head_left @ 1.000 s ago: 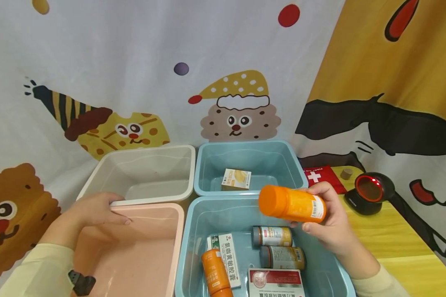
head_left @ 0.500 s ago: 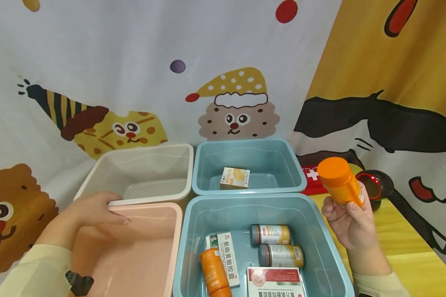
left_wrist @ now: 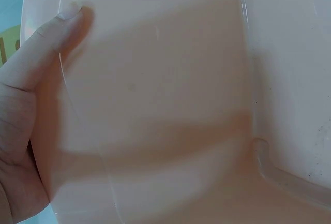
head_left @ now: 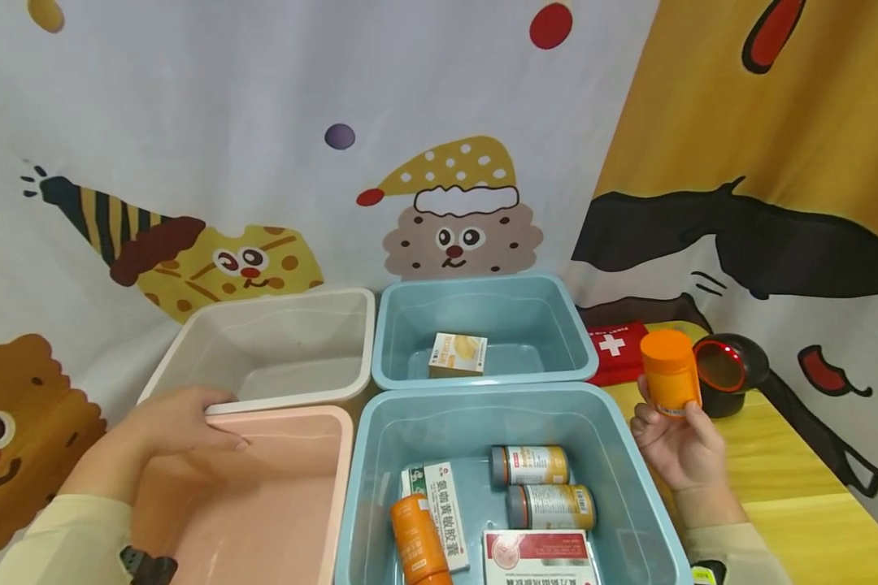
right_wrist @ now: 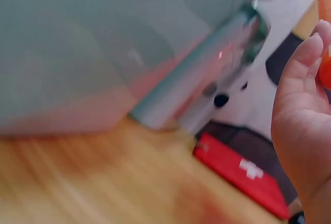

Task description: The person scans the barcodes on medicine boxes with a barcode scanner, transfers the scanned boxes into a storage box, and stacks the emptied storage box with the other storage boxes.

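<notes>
My right hand (head_left: 684, 447) holds an orange pill bottle (head_left: 669, 374) upright, cap up, in front of a black barcode scanner (head_left: 755, 363) with a red-lit window. In the right wrist view only part of the bottle (right_wrist: 326, 6) shows at the edge. My left hand (head_left: 179, 418) grips the rim of a pink bin (head_left: 300, 447), thumb on the inner wall; its other fingers are mostly hidden behind the rim. Inside the front blue bin (head_left: 475, 406) lie another orange bottle (head_left: 417, 536), two grey-capped bottles (head_left: 556, 506), a green-and-white medicine box (head_left: 446, 508) and a red-and-white box (head_left: 537, 556).
Behind stand a whitish bin (head_left: 300, 345) and a second blue bin (head_left: 541, 325) holding a small yellow-and-white box (head_left: 458, 355). A red first-aid pouch (head_left: 622, 349) lies beside the scanner on the yellow wood-grain table (head_left: 797, 479). A cartoon curtain (head_left: 263, 122) hangs at the back.
My right hand has carried the orange bottle from above the front blue bin rightward to the scanner, turning it from lying sideways to upright. My left hand has stayed on the rim.
</notes>
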`<state>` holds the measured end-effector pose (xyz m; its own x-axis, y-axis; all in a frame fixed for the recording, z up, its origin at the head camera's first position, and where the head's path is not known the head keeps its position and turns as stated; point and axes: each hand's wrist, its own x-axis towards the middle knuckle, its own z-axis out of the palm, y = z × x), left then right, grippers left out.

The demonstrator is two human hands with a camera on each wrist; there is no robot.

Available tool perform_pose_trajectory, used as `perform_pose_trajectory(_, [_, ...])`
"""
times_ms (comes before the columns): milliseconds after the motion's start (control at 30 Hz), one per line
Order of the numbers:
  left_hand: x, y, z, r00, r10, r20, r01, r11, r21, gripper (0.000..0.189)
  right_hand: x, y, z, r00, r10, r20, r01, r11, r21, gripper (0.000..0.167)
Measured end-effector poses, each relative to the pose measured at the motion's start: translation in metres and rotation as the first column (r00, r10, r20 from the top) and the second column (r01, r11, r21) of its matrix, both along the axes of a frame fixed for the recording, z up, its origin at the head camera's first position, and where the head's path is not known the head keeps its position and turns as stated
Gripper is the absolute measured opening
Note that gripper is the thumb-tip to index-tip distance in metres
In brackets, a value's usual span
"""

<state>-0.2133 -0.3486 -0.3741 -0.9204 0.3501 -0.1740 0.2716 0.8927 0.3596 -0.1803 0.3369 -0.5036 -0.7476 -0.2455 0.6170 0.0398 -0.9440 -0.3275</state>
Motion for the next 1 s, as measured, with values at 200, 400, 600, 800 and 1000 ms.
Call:
perform_pose_trajectory(200, [-0.001, 0.0, -0.002, 1.0, -0.002, -0.019, 0.001, 1.0, -0.018, 0.059, -0.001, 0.014, -0.023, 0.989, 0.052, 0.139, -0.038, 0.994, -0.103, 0.05])
perform_pose_trajectory(400, [-0.002, -0.005, -0.004, 0.999, -0.013, -0.044, 0.012, 1.0, -0.028, 0.058, -0.004, 0.022, -0.039, 0.975, 0.11, 0.192, -0.07, 0.977, -0.203, 0.051])
perform_pose_trajectory(600, [0.0, -0.005, -0.005, 0.999, -0.025, -0.042, 0.025, 1.0, -0.003, 0.055, -0.004, 0.023, -0.043, 0.967, 0.105, 0.233, -0.046, 0.969, -0.244, 0.052])
perform_pose_trajectory(800, [0.0, -0.004, -0.005, 1.0, -0.012, -0.022, 0.011, 1.0, -0.008, 0.059, -0.004, 0.022, -0.043, 0.956, 0.057, 0.288, 0.022, 0.964, -0.267, 0.051])
perform_pose_trajectory(1000, [0.0, -0.003, -0.003, 1.0, -0.005, -0.015, 0.005, 1.0, -0.013, 0.057, -0.004, 0.023, -0.043, 0.934, 0.045, 0.354, 0.065, 0.954, -0.293, 0.052])
